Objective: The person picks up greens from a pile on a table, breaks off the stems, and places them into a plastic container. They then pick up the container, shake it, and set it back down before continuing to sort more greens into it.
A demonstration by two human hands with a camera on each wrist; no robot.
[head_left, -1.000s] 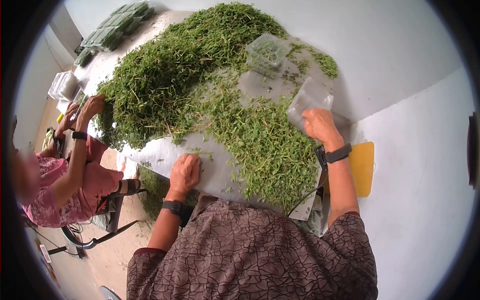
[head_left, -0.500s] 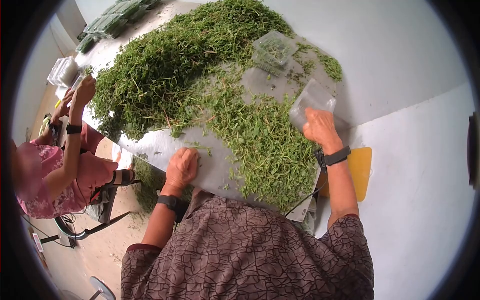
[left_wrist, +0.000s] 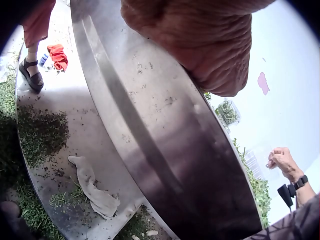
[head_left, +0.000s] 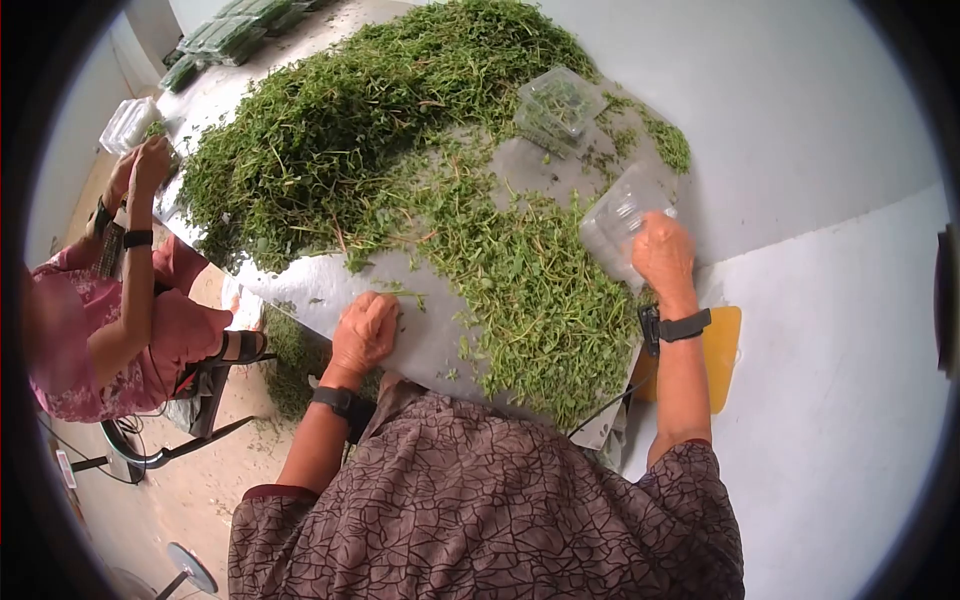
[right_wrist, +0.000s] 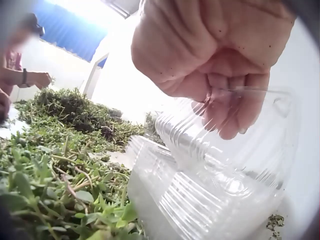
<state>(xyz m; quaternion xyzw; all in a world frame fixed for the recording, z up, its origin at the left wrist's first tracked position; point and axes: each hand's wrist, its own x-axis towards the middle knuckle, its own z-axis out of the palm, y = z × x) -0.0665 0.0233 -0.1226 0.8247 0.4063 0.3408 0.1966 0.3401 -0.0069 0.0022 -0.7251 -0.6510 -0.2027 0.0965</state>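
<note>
In the head view my right hand (head_left: 662, 258) pinches the rim of a clear plastic container (head_left: 612, 225) at the table's right side. The right wrist view shows my fingers (right_wrist: 230, 112) curled over that rim, the box tilted above more ridged clear plastic (right_wrist: 175, 200). Chopped green stems and leaves (head_left: 530, 300) lie beside it. My left hand (head_left: 365, 335) rests on the table's near edge with its fingers curled, a thin green sprig (head_left: 408, 294) by its knuckles. Only the heel of that hand shows in the left wrist view, its fingers hidden.
A large heap of greens (head_left: 320, 150) covers the table's far left. An open clear box with greens (head_left: 560, 110) stands at the back. Packed boxes (head_left: 240, 30) are stacked farther off. Another person (head_left: 120, 310) sits at left. A yellow board (head_left: 715, 355) is by my right forearm.
My right hand has shifted slightly right and tipped the clear container up. My left hand stays at the table edge. The other person's hands have moved up and away from the heap.
</note>
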